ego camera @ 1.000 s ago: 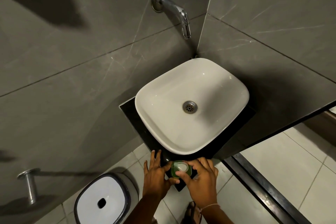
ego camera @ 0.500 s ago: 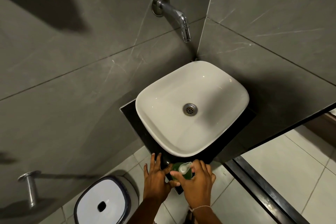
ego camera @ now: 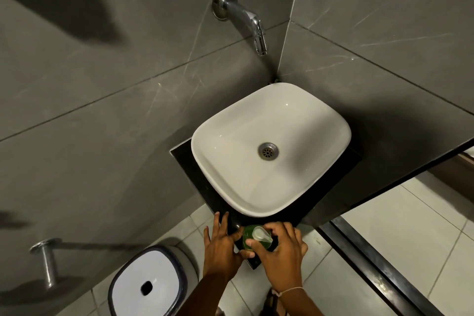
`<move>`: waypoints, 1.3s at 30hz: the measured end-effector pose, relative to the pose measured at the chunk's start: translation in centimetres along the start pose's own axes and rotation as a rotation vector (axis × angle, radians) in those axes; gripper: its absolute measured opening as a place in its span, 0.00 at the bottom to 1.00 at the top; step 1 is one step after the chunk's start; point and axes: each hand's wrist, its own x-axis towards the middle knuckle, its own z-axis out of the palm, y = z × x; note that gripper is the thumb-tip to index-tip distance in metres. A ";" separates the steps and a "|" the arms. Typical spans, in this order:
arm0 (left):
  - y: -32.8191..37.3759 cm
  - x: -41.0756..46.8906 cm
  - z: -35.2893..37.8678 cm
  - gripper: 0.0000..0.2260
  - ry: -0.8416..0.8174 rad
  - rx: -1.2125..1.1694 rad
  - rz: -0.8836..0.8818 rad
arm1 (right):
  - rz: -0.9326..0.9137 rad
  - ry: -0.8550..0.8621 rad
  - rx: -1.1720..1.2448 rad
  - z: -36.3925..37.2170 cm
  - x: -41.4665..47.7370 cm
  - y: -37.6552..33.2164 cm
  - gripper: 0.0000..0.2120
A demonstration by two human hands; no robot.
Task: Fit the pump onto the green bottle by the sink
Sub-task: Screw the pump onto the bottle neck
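Observation:
The green bottle [ego camera: 250,237] stands on the black counter [ego camera: 205,182] just in front of the white sink [ego camera: 269,146]. A clear pump head [ego camera: 261,234] sits on top of it, nozzle pointing right. My left hand [ego camera: 220,249] rests against the bottle's left side, thumb touching it and fingers spread on the counter edge. My right hand [ego camera: 282,251] wraps around the bottle from the right, thumb and fingers around its upper part below the pump. Most of the bottle's body is hidden by my hands.
A chrome tap [ego camera: 246,18] juts from the grey tiled wall above the sink. A white-lidded bin [ego camera: 147,282] stands on the floor at lower left, near a chrome wall fitting [ego camera: 47,259]. A dark threshold strip [ego camera: 379,264] crosses the floor tiles at right.
The pump head has turned on the bottle, its nozzle now pointing right. My right hand has shifted its hold around the bottle top; the left hand stays beside it.

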 end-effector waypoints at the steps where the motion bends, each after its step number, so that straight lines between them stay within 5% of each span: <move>1: 0.0 0.0 0.0 0.30 -0.002 0.003 0.004 | -0.018 -0.038 0.001 -0.2 0.0 0.0 0.22; 11: -0.1 0.0 0.6 0.27 0.031 -0.005 -0.002 | -0.017 0.016 -0.047 0.0 0.4 -0.5 0.19; 16: -0.1 0.1 0.5 0.30 0.028 0.008 0.004 | -0.123 -0.127 -0.086 -0.7 1.2 -0.1 0.20; 20: 0.0 0.0 0.5 0.29 0.032 0.013 -0.005 | -0.116 -0.076 -0.074 -0.9 1.4 -0.2 0.13; 29: 0.0 -0.1 0.4 0.29 0.037 0.020 0.005 | -0.086 -0.109 -0.013 -0.7 1.0 -0.2 0.22; 39: 0.3 -0.3 0.7 0.26 0.047 0.022 -0.018 | -0.063 -0.041 -0.014 -0.4 1.1 -0.4 0.17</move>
